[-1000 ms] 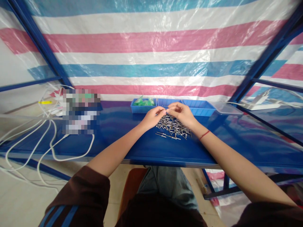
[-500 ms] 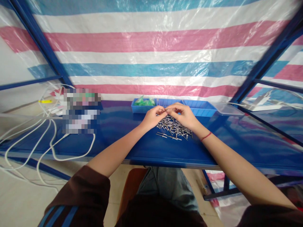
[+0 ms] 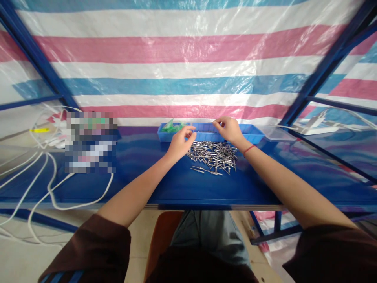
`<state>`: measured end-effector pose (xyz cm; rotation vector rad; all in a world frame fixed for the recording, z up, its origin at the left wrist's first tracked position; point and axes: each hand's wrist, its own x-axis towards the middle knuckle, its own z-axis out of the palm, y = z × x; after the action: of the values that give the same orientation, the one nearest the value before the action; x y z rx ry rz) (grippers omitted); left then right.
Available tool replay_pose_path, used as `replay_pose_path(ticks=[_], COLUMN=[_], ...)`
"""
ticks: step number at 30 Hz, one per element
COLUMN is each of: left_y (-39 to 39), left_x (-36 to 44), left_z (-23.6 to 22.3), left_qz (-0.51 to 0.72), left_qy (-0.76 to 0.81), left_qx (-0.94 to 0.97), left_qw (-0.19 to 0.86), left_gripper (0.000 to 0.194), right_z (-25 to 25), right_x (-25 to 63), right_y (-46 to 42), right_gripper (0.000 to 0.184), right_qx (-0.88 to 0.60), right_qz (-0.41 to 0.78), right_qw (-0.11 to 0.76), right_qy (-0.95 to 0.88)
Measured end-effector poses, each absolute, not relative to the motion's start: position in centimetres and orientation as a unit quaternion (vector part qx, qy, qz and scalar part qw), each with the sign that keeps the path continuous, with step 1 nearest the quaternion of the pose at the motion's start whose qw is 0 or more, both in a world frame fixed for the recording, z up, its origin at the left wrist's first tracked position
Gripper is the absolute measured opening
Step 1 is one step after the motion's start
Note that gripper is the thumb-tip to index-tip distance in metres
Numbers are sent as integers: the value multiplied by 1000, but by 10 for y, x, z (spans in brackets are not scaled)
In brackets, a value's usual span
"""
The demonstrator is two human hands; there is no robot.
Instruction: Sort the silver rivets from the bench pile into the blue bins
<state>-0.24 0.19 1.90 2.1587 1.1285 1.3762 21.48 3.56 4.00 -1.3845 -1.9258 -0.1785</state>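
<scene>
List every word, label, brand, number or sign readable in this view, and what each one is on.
No readable text anywhere.
Rivets: too small to show any marking.
Blue bins: no lettering visible.
Yellow strip at far left: too blurred to tell whether it is printed.
White power strip at right: too blurred to read.
Pixelated patch at left: any print there is masked.

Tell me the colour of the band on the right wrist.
The wristband is red; it shows best in the current head view.
</scene>
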Motion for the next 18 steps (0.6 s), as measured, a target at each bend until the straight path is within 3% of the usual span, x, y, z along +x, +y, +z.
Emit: replay_pose_path(ticks=[4,8,13,18], left_y=[6,7,3,2], left_x=[-8,-4,-3,-3], left_z=[13,6,8,5], left_qz=[360,261,252,271], left_qy=[374,378,380,378], left_qx=[853,888,890,885], left_qw=[60,7,4,27], left_gripper=[23,35,31,30], right_z=[35,31,35,38], right_x=[222,218,220,222], right_y=[36,8,-5,5], right_gripper=[28,20,21,29], right_qx=[-531,-451,-384,-354], right_qz=[-106,-50,-22,-48], right_qw=[322,302,228,100], right_qy=[-777,-838,-894,-929])
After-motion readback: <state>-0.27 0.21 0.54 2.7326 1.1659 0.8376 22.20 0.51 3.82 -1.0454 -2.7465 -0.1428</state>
